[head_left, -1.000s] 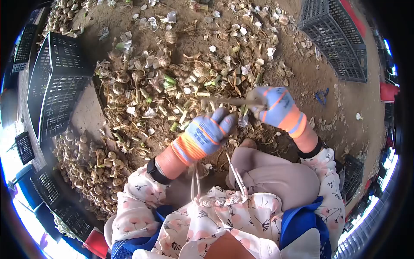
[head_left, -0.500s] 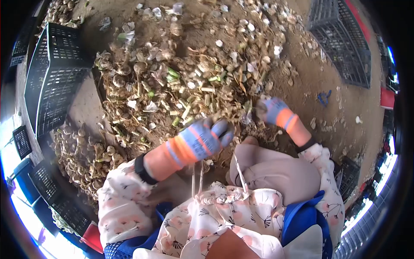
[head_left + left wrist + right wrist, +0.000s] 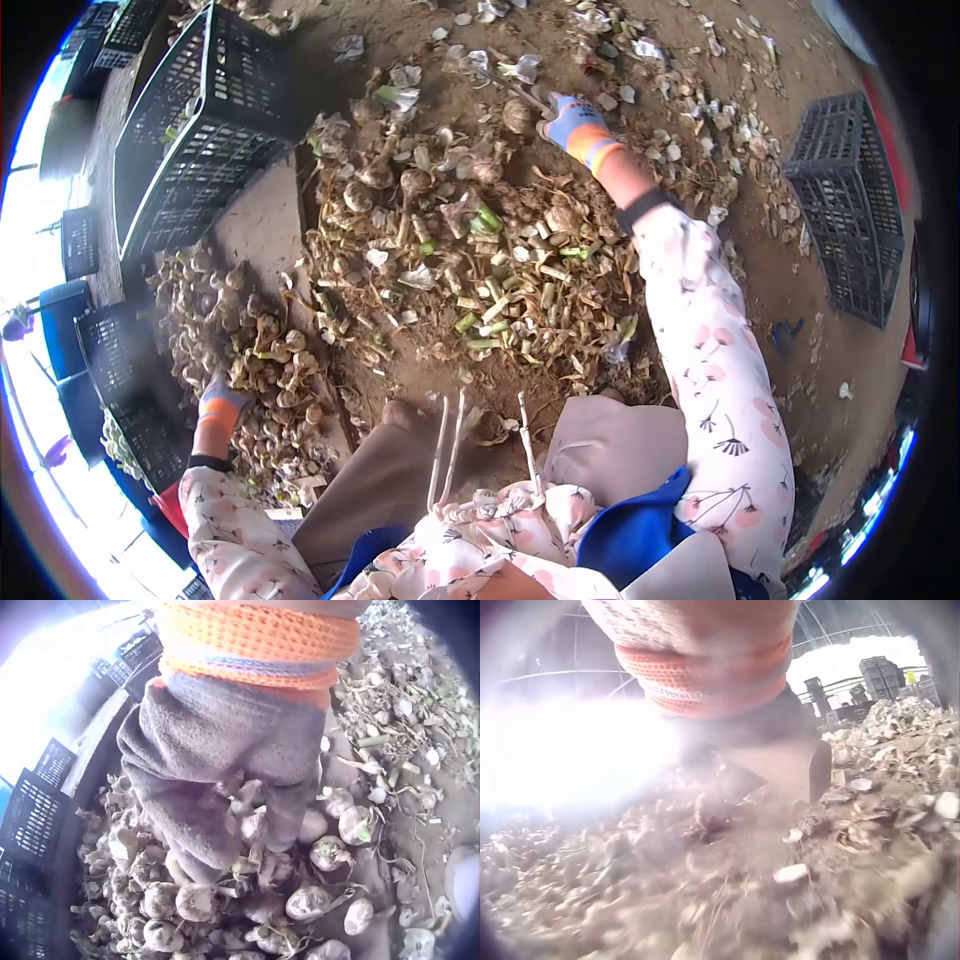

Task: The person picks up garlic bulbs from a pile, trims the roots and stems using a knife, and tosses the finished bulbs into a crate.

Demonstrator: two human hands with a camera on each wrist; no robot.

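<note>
In the head view, the left hand [image 3: 220,402], in a glove, is down in the pile of garlic bulbs [image 3: 290,365] at the left. Its grey fingers curl round a garlic bulb [image 3: 253,823] in the left wrist view, with more bulbs beneath them. The right hand [image 3: 580,130] reaches far forward and grips a long thin tool [image 3: 505,84] beside a lone bulb [image 3: 518,115] on the soil. Glare and blur hide most of the right fingers in the right wrist view, where a pale flat shape [image 3: 780,769] shows below the glove.
Cut stems and dry leaves [image 3: 500,300] cover the ground between the hands. A black crate [image 3: 190,160] stands left of them, another crate [image 3: 850,210] at the right. A blue item [image 3: 785,335] lies on the right-hand soil. The person's legs are folded in front.
The left hand has moved from the centre to the garlic pile at the left. The right hand has gone from near the knees to the far side of the litter. The head view has shifted.
</note>
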